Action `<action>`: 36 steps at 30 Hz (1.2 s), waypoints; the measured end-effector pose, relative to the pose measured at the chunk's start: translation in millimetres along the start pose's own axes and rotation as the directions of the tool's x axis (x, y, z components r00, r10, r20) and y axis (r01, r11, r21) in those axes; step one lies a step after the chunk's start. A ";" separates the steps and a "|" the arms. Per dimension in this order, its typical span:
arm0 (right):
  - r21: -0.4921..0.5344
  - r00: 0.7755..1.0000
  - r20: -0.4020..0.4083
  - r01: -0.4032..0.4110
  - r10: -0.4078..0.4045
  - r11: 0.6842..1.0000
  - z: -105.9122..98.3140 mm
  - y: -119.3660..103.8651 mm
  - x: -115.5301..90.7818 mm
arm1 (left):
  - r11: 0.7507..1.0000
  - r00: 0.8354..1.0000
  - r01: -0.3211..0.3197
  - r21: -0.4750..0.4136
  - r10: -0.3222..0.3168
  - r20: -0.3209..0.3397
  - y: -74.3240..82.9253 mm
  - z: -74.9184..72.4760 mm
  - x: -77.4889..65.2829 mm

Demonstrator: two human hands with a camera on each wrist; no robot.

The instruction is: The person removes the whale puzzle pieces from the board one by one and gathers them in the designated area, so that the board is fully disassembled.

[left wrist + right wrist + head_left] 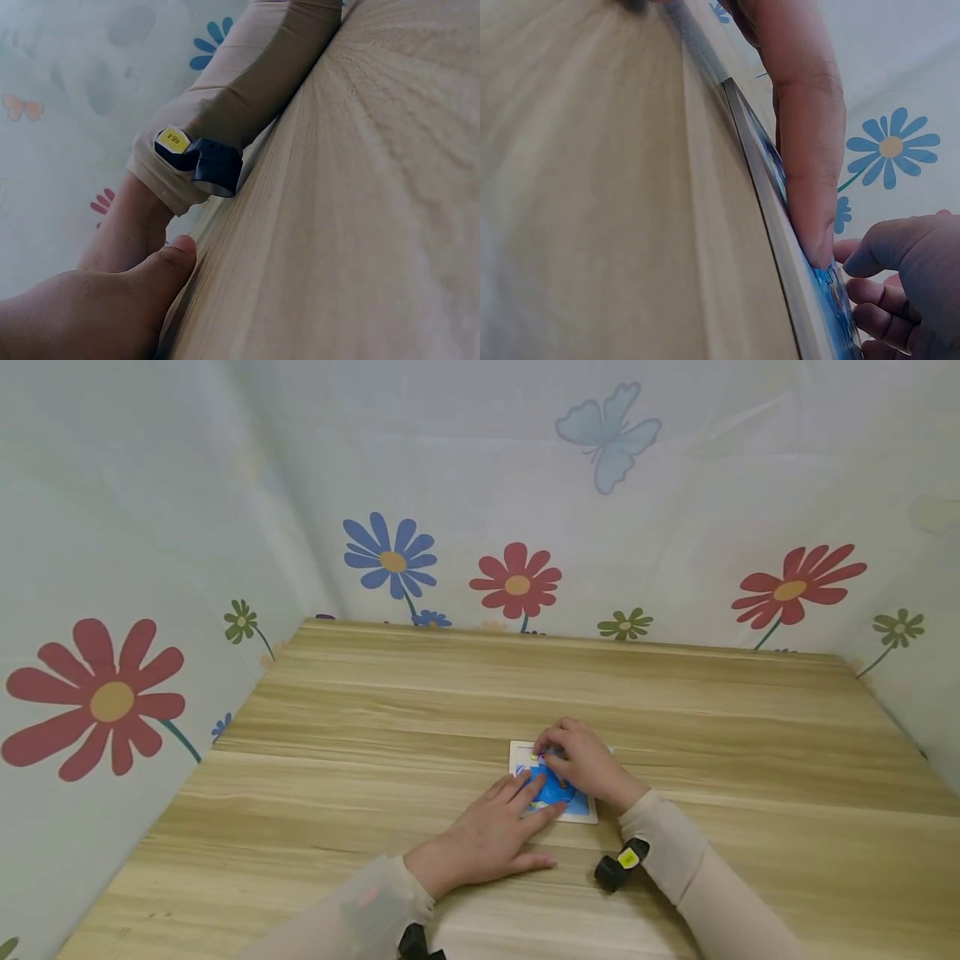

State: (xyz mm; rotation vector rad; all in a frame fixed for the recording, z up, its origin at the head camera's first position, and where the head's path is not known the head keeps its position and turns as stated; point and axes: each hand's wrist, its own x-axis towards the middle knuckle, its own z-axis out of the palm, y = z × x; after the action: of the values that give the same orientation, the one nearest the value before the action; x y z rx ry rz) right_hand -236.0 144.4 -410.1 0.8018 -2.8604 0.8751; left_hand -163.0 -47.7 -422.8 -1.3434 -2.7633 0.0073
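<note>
A small flat picture puzzle (582, 811) with a pale rim and a blue printed picture lies on the table. My left hand (483, 835) rests on it from the near left, fingers spread and pressing its surface. Over the far part of the board, my right hand (588, 768) curls its fingers and pinches a small colourful puzzle piece (539, 757), mostly covered by the fingertips. In the right wrist view the puzzle (776, 225) appears edge-on, with a straight left finger pressing it and the bent right fingers beside it. The left wrist view shows the left thumb (169, 262); the puzzle is hidden there.
The wooden table (360, 727) surrounds the puzzle on all sides. Behind and to the left hangs a pale cloth (465, 460) printed with flowers and a butterfly. Black wrist cameras (611, 872) stick out from the sleeves close to the tabletop.
</note>
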 end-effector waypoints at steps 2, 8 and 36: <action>0.009 1.000 -0.004 -0.005 0.005 1.000 0.7 0.8 0.2 | 1.000 1.000 0.001 0.000 -0.001 -0.001 0.1 0.0 -0.1; 0.050 1.000 -0.008 -0.013 0.013 0.999 1.9 3.6 0.0 | 1.000 1.000 0.004 0.008 -0.004 -0.006 0.7 -0.9 -0.3; 0.264 0.999 -0.037 0.024 -0.015 0.964 -1.6 14.1 -4.3 | 1.000 1.000 0.010 0.014 -0.010 0.010 0.3 -1.5 -1.8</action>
State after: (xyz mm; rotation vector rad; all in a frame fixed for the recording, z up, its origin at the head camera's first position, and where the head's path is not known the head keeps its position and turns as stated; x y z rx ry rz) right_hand -239.4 157.2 -416.7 0.8246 -2.7364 1.2741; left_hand -161.6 -49.0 -421.4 -1.3305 -2.7729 0.0326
